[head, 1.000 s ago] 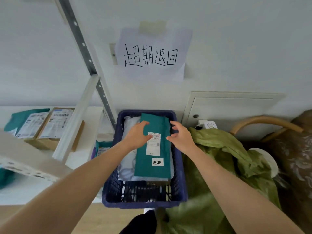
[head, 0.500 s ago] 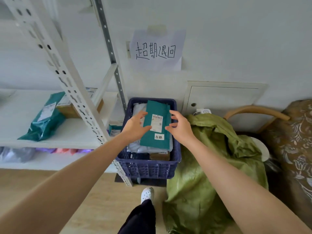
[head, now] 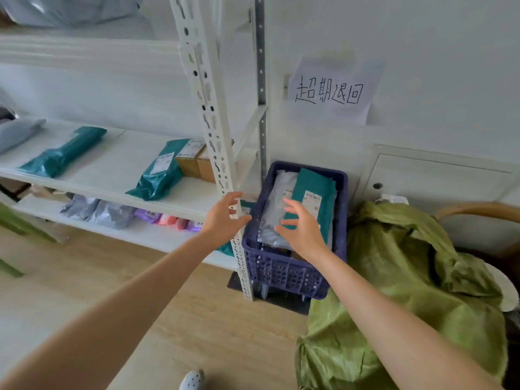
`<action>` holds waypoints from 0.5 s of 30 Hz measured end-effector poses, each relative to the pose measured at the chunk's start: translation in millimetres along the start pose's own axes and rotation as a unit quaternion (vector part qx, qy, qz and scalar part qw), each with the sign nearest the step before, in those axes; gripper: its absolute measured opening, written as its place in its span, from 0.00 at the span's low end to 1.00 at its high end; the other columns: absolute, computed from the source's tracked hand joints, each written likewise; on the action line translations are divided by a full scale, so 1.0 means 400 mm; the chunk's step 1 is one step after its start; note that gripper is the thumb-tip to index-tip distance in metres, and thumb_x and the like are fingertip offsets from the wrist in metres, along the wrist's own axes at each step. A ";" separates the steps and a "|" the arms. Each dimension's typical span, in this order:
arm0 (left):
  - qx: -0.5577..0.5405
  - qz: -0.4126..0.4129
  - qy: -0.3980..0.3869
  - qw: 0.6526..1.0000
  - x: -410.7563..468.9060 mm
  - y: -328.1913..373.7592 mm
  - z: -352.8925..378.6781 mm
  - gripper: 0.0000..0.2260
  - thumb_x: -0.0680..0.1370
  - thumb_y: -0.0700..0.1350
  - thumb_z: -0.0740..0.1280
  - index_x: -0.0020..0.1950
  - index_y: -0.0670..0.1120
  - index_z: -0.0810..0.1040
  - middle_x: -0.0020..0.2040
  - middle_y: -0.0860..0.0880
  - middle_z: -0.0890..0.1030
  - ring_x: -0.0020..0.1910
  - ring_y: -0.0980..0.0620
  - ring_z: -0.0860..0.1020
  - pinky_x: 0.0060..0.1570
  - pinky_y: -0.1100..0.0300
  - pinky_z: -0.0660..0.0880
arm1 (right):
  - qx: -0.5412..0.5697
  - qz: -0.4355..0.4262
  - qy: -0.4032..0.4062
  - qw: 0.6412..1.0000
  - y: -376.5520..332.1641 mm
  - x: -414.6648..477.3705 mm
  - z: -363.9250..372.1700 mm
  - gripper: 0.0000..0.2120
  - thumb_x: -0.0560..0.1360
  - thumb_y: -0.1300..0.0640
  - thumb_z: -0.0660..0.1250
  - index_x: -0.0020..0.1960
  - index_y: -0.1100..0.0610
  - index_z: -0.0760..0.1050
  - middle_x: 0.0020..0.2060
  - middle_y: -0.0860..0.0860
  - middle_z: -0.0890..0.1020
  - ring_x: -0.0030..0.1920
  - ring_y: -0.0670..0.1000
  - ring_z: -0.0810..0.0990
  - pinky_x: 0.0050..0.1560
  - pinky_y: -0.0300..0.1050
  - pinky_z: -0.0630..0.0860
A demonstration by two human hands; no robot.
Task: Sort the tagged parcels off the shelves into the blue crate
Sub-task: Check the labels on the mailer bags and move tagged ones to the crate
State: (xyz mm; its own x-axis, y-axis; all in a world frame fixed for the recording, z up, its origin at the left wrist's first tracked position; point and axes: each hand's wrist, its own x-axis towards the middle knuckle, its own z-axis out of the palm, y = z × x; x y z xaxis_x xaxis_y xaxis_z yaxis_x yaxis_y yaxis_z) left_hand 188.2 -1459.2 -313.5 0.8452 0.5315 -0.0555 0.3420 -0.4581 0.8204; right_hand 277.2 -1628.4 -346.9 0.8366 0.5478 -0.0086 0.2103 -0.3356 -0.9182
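Note:
The blue crate (head: 289,273) stands on the floor beside the white shelf unit. Inside it a teal parcel (head: 316,187) with a white label lies on top of a grey parcel (head: 277,204). My left hand (head: 225,218) hovers empty in front of the shelf post, fingers spread. In front of the crate my right hand (head: 302,229) is also empty, with relaxed fingers. On the middle shelf lie two teal parcels (head: 161,175) (head: 63,154) and two cardboard boxes (head: 197,163).
The white perforated shelf post (head: 209,114) rises just left of the crate. Grey, purple and pink parcels (head: 112,213) lie on the lower shelf. A green sack (head: 399,291) is heaped right of the crate. A paper sign (head: 330,91) hangs on the wall.
Both hands have let go of the teal parcel, which now lies in the crate, and pulled back. The view has swung left and away, showing more of the shelves.

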 end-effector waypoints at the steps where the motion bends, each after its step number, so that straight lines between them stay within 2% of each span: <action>1: 0.002 -0.004 0.008 1.000 0.003 -0.014 -0.023 0.25 0.74 0.43 0.72 0.69 0.50 0.68 0.63 0.48 0.74 0.57 0.49 0.75 0.57 0.52 0.75 | 0.004 -0.001 -0.006 1.000 -0.012 0.008 0.025 0.30 0.75 0.62 0.70 0.73 0.50 0.63 0.66 0.51 0.71 0.54 0.49 0.78 0.44 0.32 0.73; 3: 0.000 -0.015 0.023 1.000 0.014 -0.051 -0.079 0.25 0.74 0.43 0.72 0.69 0.50 0.69 0.63 0.47 0.74 0.57 0.49 0.75 0.57 0.51 0.75 | 0.015 0.003 -0.018 1.000 -0.040 0.033 0.085 0.30 0.75 0.63 0.69 0.73 0.52 0.63 0.66 0.52 0.72 0.55 0.50 0.78 0.46 0.34 0.73; 7: 0.004 -0.022 0.034 0.999 0.037 -0.133 -0.185 0.26 0.75 0.43 0.71 0.71 0.49 0.67 0.66 0.46 0.73 0.58 0.49 0.74 0.51 0.58 0.73 | 0.019 0.005 -0.045 0.999 -0.078 0.068 0.209 0.29 0.75 0.62 0.69 0.72 0.53 0.64 0.66 0.51 0.72 0.56 0.51 0.78 0.50 0.39 0.76; 10: 0.000 -0.036 0.040 0.999 0.070 -0.205 -0.278 0.26 0.75 0.43 0.70 0.71 0.50 0.66 0.67 0.46 0.72 0.61 0.49 0.74 0.51 0.57 0.75 | 0.010 0.006 -0.055 0.998 -0.104 0.098 0.313 0.28 0.75 0.62 0.69 0.72 0.53 0.64 0.66 0.51 0.72 0.56 0.51 0.78 0.55 0.46 0.78; 15: -0.012 -0.046 0.039 0.998 0.136 -0.344 -0.437 0.26 0.75 0.43 0.71 0.71 0.49 0.66 0.67 0.48 0.72 0.61 0.49 0.74 0.52 0.58 0.74 | -0.020 0.024 -0.044 0.999 -0.166 0.170 0.493 0.28 0.75 0.61 0.69 0.72 0.52 0.64 0.66 0.53 0.72 0.54 0.49 0.78 0.53 0.41 0.77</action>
State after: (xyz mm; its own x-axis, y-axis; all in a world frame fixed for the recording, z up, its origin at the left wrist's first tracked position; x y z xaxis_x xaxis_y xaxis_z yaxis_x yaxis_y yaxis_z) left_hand 115.3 -1242.8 -330.0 0.7756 0.6250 -0.0883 0.4065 -0.3875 0.8274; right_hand 220.5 -1417.8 -364.7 0.7985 0.5953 -0.0894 0.1920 -0.3926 -0.8995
